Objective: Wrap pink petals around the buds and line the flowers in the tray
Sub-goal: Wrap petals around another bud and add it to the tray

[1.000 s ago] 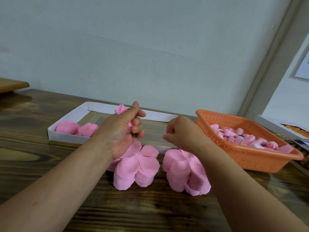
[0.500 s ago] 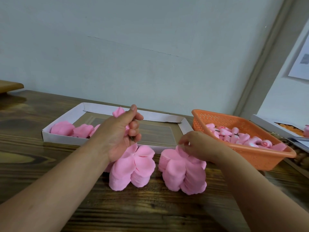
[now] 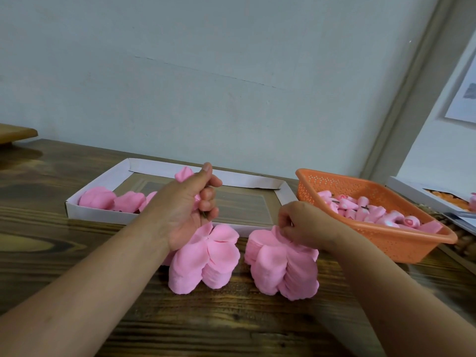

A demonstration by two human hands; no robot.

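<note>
1. Up front, two forearms reach over the dark wooden table (image 3: 231, 328), and they cover a good part of what lies behind them.
2. Two stacks of pink petals stand side by side on the wood: the left petal stack (image 3: 206, 258) and the right petal stack (image 3: 280, 266), close but not touching.
3. The right hand (image 3: 306, 225) is down on the right stack, fingertips pinching its top petal at the far edge.
4. The left hand (image 3: 189, 204) is raised just behind the left stack, fingers curled tight around a bud (image 3: 184, 174); its pink tip pokes out above the fist, a thin dark stem below.
5. Behind the hands, the white tray (image 3: 257, 180) holds finished flowers (image 3: 113, 200) lined up at its left end, partly hidden by the left wrist.
6. Off to the right, the orange basket (image 3: 401, 240) is heaped with spare buds (image 3: 360, 207).
7. Farthest back, the pale wall (image 3: 231, 73).
</note>
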